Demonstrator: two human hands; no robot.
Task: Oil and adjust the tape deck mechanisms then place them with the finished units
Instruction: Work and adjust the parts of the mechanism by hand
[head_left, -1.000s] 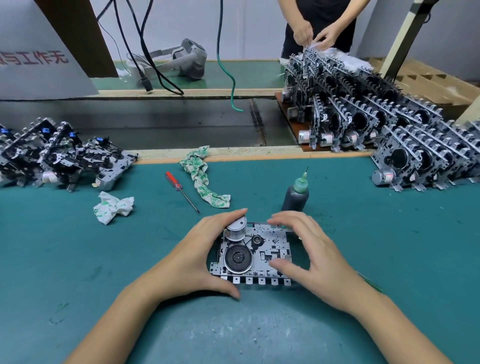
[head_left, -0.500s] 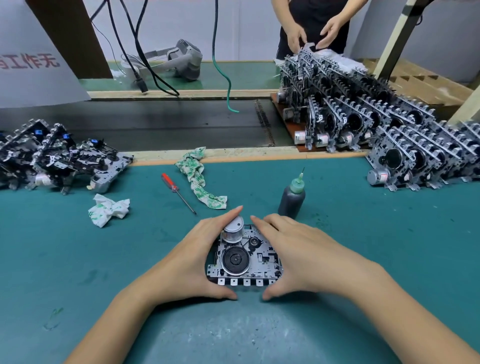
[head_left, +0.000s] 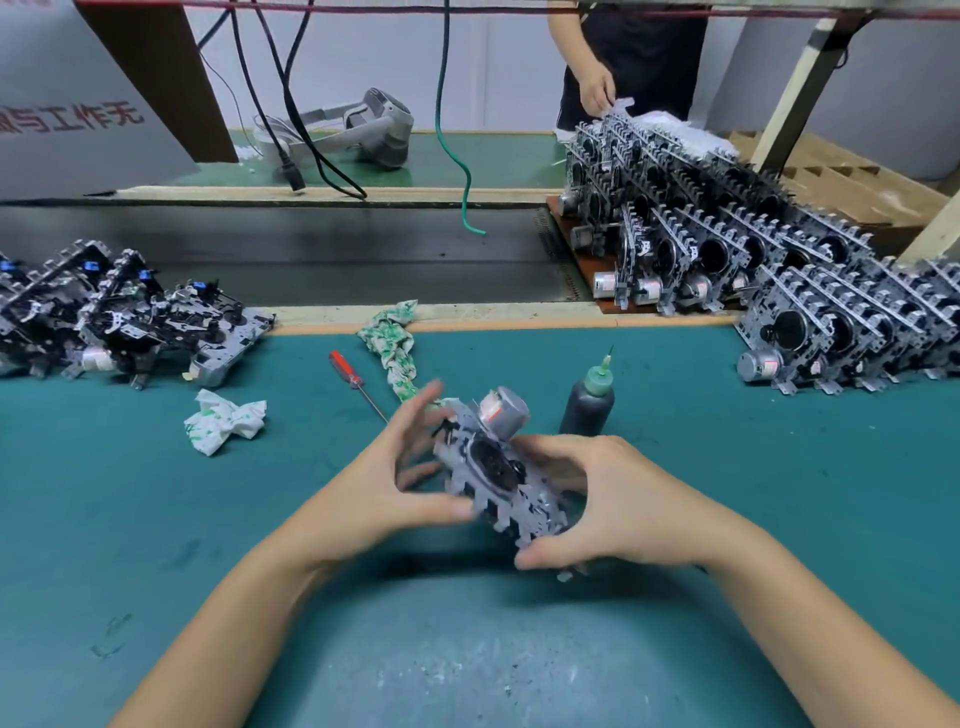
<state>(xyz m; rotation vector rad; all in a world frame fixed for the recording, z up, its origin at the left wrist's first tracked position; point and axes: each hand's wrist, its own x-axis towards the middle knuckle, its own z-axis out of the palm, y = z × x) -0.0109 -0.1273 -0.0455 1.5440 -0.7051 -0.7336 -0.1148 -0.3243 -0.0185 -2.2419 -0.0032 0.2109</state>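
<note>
At the centre of the frame a grey metal tape deck mechanism with a silver cylindrical motor (head_left: 496, 462) is held tilted above the teal work mat (head_left: 727, 493), blurred by motion. It is gripped by the right hand (head_left: 613, 512), whose thumb is curled under its toothed lower edge and whose fingers wrap behind it. The left hand (head_left: 384, 483) is set against its left side with the fingers spread wide and the thumb at the lower edge; whether it truly grips cannot be told.

Just beyond the mechanism, slightly right, a dark oil bottle with a green nozzle (head_left: 589, 397) is seen standing upright. A red-handled screwdriver (head_left: 356, 382) lies to the left of it, beside a green-patterned twisted rag (head_left: 397, 353). A crumpled white cloth (head_left: 223, 418) lies further left. A loose heap of dark mechanisms (head_left: 119, 317) occupies the left edge, and long leaning rows of stacked mechanisms (head_left: 779, 260) fill the right side. At the upper centre a grey headset (head_left: 379, 127) and hanging black cables (head_left: 291, 104) are seen, and another person's hand (head_left: 597, 91) is at the far stack.
</note>
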